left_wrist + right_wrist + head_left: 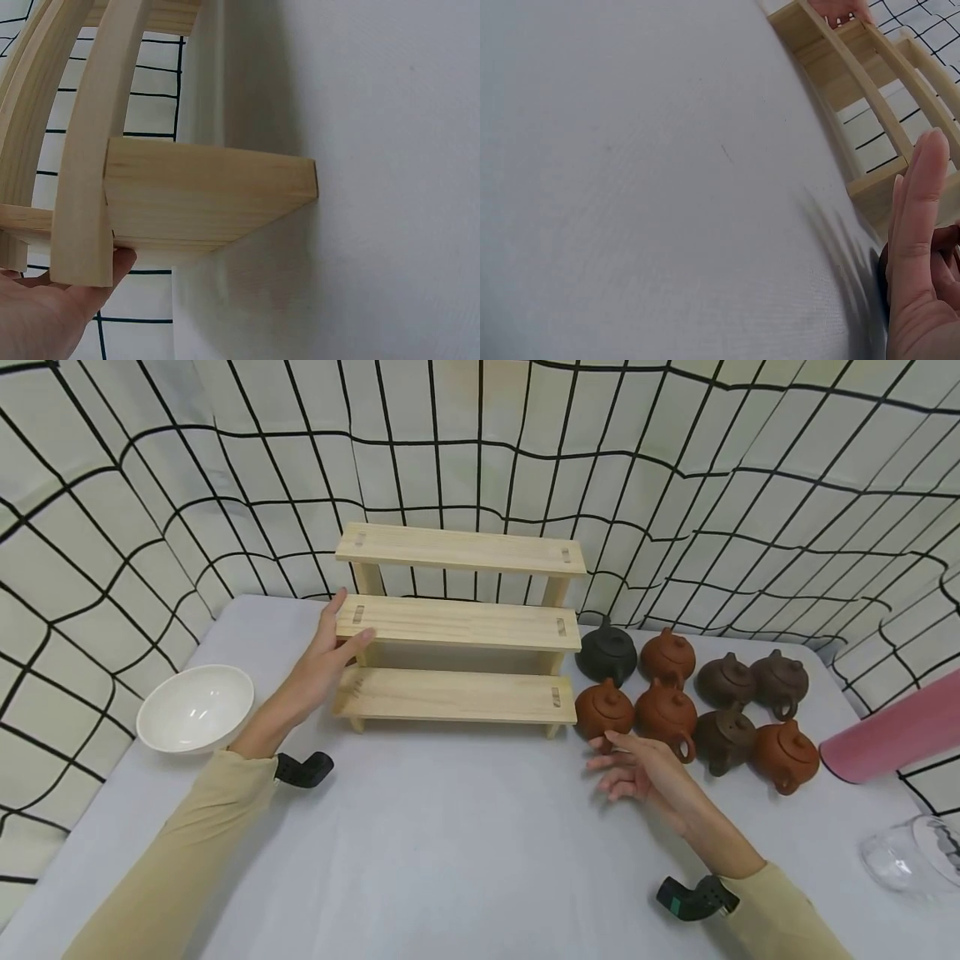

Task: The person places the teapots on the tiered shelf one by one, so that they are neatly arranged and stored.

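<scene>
A three-tier wooden shelf rack (457, 622) stands upright at the back of the table. My left hand (322, 652) grips the left end of its middle board, thumb over the front edge; the left wrist view shows the same hand (45, 315) at the board's end. My right hand (637, 772) hovers with relaxed fingers just in front of an orange-brown clay teapot (603, 708), holding nothing. Whether its fingertips touch that teapot I cannot tell. Beside it are a black teapot (607, 652), another orange-brown teapot (665, 714) and a dark brown teapot (725, 739).
More small teapots (780, 681) stand grouped at the right. A white bowl (197, 708) sits at the left edge. At the far right are a pink cylinder (892, 731) and a clear glass (911, 856). White sheeting with a black grid net (480, 468) surrounds the table.
</scene>
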Motion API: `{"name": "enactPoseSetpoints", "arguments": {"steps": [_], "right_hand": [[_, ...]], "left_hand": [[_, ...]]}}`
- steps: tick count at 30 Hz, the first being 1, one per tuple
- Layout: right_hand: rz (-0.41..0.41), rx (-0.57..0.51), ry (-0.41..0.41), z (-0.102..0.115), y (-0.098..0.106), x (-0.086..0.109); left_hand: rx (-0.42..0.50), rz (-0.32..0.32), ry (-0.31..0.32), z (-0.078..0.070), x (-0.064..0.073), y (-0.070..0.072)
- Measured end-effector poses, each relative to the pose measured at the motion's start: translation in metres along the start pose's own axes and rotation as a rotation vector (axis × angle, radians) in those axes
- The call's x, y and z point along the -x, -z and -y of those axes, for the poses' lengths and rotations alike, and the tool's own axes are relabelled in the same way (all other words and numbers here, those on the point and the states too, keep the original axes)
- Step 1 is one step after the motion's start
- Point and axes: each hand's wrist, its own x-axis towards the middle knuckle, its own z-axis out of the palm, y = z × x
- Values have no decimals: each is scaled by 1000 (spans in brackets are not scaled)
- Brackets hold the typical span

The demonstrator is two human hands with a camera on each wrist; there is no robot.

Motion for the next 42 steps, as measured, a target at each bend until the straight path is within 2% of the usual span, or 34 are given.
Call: {"name": "enactPoseSetpoints", "arguments": {"steps": [14,23,30,35,42], "right_hand": [[25,-49,-3,-2,0,1],[32,-86,32,0,-1,1],[-18,-106,49,-3,-1,5],[-37,-82,121,0,3,13],[-67,26,217,18,2,30]], "left_hand": [[25,4,-6,2,-2,-3],[24,-11,-11,1,2,-1],[16,-6,-12,0,2,-1],[15,-7,-19,-1,-2,-3],[11,-11,-18,1,-2,-1]]}}
